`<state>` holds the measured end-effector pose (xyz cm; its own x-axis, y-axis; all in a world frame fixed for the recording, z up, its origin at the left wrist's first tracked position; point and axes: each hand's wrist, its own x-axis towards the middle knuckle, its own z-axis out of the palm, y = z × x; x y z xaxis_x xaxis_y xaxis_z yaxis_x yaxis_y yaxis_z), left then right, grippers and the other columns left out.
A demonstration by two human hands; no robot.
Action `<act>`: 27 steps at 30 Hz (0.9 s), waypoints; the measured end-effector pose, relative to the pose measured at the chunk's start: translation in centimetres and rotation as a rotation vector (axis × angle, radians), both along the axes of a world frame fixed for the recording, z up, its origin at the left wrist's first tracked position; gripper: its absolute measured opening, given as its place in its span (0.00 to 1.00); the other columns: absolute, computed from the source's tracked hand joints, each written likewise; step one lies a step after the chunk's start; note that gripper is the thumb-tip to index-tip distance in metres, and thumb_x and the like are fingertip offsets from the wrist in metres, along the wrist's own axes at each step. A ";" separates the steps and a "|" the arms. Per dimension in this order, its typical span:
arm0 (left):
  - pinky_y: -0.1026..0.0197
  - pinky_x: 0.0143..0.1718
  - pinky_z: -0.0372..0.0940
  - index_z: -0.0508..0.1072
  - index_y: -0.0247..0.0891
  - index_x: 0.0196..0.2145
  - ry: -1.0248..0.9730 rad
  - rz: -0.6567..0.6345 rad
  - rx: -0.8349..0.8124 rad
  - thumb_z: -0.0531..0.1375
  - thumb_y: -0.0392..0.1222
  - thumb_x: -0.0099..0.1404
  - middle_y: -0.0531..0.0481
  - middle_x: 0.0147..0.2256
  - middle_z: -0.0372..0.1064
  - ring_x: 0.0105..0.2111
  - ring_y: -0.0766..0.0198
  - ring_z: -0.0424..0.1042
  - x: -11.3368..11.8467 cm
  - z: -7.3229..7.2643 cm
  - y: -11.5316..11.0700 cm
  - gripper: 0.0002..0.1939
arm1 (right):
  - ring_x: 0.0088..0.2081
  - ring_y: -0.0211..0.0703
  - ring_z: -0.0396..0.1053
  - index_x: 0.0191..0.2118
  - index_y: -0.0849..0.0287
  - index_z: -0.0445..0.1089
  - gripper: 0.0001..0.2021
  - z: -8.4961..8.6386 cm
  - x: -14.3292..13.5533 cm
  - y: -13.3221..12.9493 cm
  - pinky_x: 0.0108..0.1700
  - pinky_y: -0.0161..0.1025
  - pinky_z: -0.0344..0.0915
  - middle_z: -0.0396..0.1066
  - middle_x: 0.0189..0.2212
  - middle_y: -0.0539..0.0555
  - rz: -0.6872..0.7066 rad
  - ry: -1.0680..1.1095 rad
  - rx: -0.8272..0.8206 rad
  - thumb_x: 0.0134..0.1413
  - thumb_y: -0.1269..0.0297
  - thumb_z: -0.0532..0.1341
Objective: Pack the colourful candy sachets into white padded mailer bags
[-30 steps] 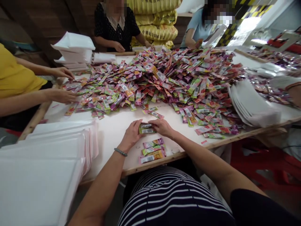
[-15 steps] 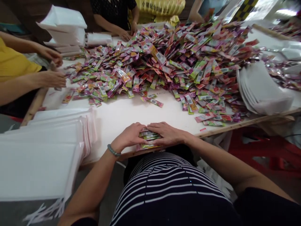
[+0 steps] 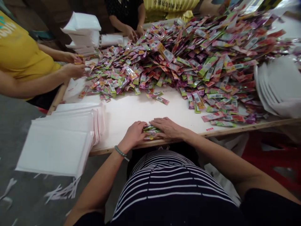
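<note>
A small bundle of colourful sachets (image 3: 151, 131) lies at the front edge of the white table (image 3: 131, 110), between my two hands. My left hand (image 3: 136, 133) is closed round its left end, a beaded bracelet on the wrist. On the right end, my right hand (image 3: 166, 128) presses with its fingers over the top and its thumb at the near side. Beyond them spreads a large heap of sachets (image 3: 169, 59), with two loose ones (image 3: 161, 99) in front of it.
Stacked white bags (image 3: 56, 141) overhang the table's left front edge. More white bags (image 3: 279, 84) stand at the right. A person in yellow (image 3: 23, 62) works at the left, another (image 3: 124, 15) across the table. A red stool (image 3: 270, 157) is at the lower right.
The view has shifted, so the table things lie further right. My hands remain round the bundle. The hands of the person in yellow now hold a sachet.
</note>
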<state>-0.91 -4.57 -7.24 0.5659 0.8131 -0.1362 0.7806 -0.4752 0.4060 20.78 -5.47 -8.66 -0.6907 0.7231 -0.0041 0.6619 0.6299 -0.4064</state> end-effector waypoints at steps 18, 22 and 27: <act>0.52 0.49 0.66 0.65 0.30 0.57 0.692 0.636 0.184 0.56 0.44 0.60 0.34 0.55 0.67 0.52 0.48 0.69 -18.9 8.4 -9.1 0.28 | 0.49 0.54 0.65 0.65 0.55 0.53 0.34 -2.9 -1.2 -1.4 0.44 0.47 0.65 0.69 0.51 0.59 -0.093 -0.055 0.173 0.50 0.70 0.58; 0.55 0.48 0.66 0.61 0.31 0.61 0.757 0.612 0.195 0.51 0.36 0.63 0.35 0.56 0.66 0.52 0.51 0.70 -18.9 6.5 -7.0 0.28 | 0.46 0.52 0.67 0.65 0.54 0.52 0.33 -3.0 -1.3 -1.8 0.42 0.45 0.66 0.70 0.49 0.59 -0.117 -0.073 0.201 0.52 0.69 0.56; 0.57 0.38 0.65 0.71 0.35 0.50 0.663 0.670 0.334 0.49 0.34 0.64 0.40 0.40 0.75 0.38 0.54 0.75 -14.4 7.5 -5.0 0.19 | 0.45 0.51 0.69 0.63 0.56 0.57 0.32 -3.4 -1.1 -1.9 0.46 0.45 0.66 0.72 0.45 0.59 -0.136 0.058 0.179 0.50 0.72 0.57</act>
